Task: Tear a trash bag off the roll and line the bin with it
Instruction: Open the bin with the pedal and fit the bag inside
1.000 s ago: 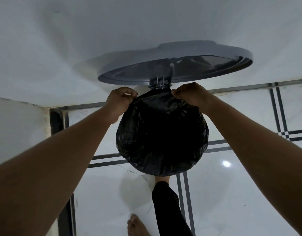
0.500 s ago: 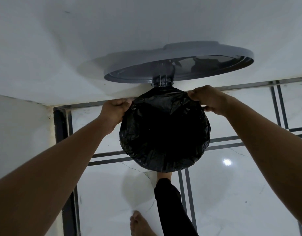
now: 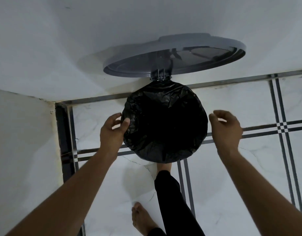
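A round pedal bin stands on the floor against the wall, its grey lid (image 3: 174,55) raised and leaning back. A black trash bag (image 3: 164,121) lines the bin and is folded over its whole rim, hiding the bin's body. My left hand (image 3: 112,132) is at the bag's left edge, thumb on the plastic and fingers behind the rim. My right hand (image 3: 225,128) hovers just right of the bin, fingers loosely curled, holding nothing and apart from the bag. The roll is not in view.
My foot (image 3: 164,166) in a black trouser leg (image 3: 174,201) is at the bin's front base, apparently on the pedal. The other bare foot (image 3: 141,217) stands nearer me. White tiled floor with dark stripes (image 3: 281,126); a white wall behind and a wall corner (image 3: 61,133) at left.
Both hands slid from the back of the rim near the hinge down along the sides. The right hand let go of the bag and moved off to the right.
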`<move>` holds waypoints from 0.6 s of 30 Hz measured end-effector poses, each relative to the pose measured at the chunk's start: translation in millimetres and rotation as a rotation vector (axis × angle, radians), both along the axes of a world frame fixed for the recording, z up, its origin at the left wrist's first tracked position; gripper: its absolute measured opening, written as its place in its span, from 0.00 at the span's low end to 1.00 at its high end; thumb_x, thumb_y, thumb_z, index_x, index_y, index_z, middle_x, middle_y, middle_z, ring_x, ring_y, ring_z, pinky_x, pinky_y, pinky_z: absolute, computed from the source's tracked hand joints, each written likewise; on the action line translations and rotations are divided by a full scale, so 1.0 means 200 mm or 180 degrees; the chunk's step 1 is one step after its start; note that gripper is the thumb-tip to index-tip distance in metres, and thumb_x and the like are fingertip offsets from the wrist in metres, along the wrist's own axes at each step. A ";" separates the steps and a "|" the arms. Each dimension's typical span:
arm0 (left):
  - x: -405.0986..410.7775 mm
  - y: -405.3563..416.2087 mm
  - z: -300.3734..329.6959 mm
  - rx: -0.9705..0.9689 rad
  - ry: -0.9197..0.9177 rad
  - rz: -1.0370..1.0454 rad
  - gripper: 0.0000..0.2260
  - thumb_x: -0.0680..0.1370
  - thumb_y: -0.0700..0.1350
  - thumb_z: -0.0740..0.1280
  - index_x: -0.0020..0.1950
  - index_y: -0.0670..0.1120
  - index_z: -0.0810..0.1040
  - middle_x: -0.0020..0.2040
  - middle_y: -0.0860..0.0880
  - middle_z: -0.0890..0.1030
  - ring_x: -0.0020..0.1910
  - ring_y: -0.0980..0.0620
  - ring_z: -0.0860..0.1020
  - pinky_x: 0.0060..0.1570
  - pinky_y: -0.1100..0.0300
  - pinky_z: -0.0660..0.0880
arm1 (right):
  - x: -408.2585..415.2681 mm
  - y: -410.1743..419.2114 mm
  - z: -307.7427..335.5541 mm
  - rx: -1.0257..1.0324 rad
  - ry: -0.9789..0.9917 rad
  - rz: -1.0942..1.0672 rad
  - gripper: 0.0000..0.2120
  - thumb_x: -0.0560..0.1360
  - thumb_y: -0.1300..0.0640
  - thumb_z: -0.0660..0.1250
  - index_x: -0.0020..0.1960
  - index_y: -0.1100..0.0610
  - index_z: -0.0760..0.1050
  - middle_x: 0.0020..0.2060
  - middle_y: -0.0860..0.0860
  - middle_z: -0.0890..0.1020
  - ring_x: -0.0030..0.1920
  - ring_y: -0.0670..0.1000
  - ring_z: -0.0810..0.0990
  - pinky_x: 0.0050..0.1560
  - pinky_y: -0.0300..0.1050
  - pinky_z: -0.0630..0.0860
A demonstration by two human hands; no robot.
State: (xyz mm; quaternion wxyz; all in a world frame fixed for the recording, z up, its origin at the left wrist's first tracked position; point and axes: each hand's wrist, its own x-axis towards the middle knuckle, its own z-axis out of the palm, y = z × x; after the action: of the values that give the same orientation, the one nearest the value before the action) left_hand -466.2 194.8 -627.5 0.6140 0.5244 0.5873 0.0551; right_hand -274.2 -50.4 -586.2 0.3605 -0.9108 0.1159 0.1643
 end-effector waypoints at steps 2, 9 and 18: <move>-0.06 -0.09 -0.02 -0.0024 0.0043 0.0403 0.13 0.76 0.47 0.77 0.60 0.49 0.84 0.55 0.45 0.86 0.53 0.46 0.86 0.51 0.54 0.83 | -0.12 -0.07 -0.04 0.0048 0.0160 -0.0278 0.09 0.78 0.51 0.69 0.54 0.52 0.83 0.50 0.45 0.85 0.43 0.36 0.80 0.52 0.36 0.75; -0.10 -0.11 -0.04 0.0157 -0.0147 0.0916 0.06 0.78 0.35 0.74 0.52 0.44 0.84 0.45 0.44 0.85 0.43 0.49 0.85 0.48 0.54 0.85 | -0.12 -0.09 -0.11 0.1748 0.1685 -0.1109 0.12 0.81 0.68 0.61 0.55 0.60 0.82 0.49 0.56 0.85 0.48 0.54 0.84 0.45 0.44 0.83; -0.09 -0.19 -0.06 0.0521 0.0628 0.0631 0.06 0.76 0.39 0.74 0.48 0.51 0.83 0.44 0.49 0.86 0.44 0.45 0.85 0.52 0.45 0.83 | -0.08 -0.18 -0.12 0.2196 0.2502 -0.1101 0.07 0.78 0.59 0.66 0.52 0.56 0.83 0.48 0.52 0.82 0.53 0.53 0.81 0.64 0.55 0.79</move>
State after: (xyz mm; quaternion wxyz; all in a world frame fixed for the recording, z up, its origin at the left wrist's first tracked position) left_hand -484.1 157.5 -640.0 0.5001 0.5150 0.6872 0.1114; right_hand -290.3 -86.1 -609.2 0.5894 -0.5776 0.3292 0.4589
